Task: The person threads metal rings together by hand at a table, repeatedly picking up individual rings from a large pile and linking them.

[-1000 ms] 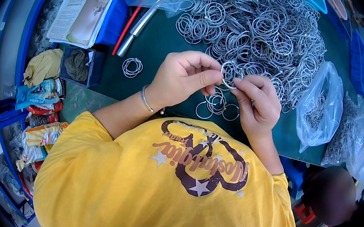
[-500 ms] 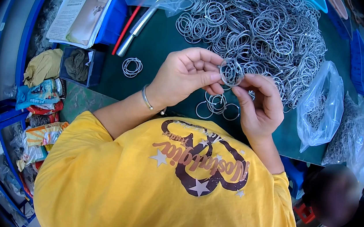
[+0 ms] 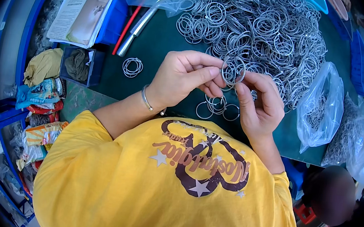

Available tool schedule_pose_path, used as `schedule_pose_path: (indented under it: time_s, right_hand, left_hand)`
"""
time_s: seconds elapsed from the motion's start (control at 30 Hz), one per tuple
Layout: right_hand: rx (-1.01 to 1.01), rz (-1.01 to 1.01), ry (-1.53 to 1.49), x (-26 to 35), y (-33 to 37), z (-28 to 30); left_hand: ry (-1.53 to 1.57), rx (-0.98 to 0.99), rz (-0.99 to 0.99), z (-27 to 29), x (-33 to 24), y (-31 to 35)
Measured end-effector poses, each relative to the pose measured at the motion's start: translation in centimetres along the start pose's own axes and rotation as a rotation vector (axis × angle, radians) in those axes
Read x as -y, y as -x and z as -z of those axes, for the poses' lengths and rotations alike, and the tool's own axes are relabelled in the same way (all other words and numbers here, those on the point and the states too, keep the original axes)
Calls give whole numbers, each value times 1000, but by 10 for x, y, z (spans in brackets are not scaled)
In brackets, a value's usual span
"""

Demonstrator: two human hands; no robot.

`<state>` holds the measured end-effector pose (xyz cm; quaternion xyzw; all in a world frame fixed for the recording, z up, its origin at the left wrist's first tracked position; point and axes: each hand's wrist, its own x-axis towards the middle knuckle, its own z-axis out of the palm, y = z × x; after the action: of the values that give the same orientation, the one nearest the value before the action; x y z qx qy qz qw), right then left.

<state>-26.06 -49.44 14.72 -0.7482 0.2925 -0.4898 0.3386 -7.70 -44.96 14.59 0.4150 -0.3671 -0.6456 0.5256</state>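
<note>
Between my two hands I hold up a thin silver metal ring (image 3: 232, 84), like a bangle, in front of a big heap of similar rings (image 3: 262, 26). My left hand (image 3: 188, 72) pinches its left side between thumb and fingers. On the opposite side, my right hand (image 3: 261, 99) grips it between thumb and index finger. Just below, on the green tabletop, lie several loose rings (image 3: 204, 110), partly hidden by my hands. Farther left sits a small group of rings (image 3: 132, 67).
At the right stands a clear plastic bag (image 3: 320, 110) with rings inside. A tapered metal rod (image 3: 135, 31) and a red stick (image 3: 126, 30) lie left of the heap. Beyond them are a blue bin with papers (image 3: 84, 6) and a small box holding cloth (image 3: 80, 67). Another person (image 3: 331, 195) is at the lower right.
The held ring has turned slightly to face me more. My left thumb and fingers have shifted a little along its side; my right hand has barely moved.
</note>
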Motion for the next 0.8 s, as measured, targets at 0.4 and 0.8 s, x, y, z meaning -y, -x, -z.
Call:
schedule_pose_path:
  time_s: [0.4, 0.8]
  right_hand:
    - [33, -101, 57, -6, 4, 4]
    - [-4, 34, 132, -11, 4, 3]
  left_hand:
    - [-156, -59, -64, -3, -7, -1]
    - [-60, -30, -161, -6, -2, -1]
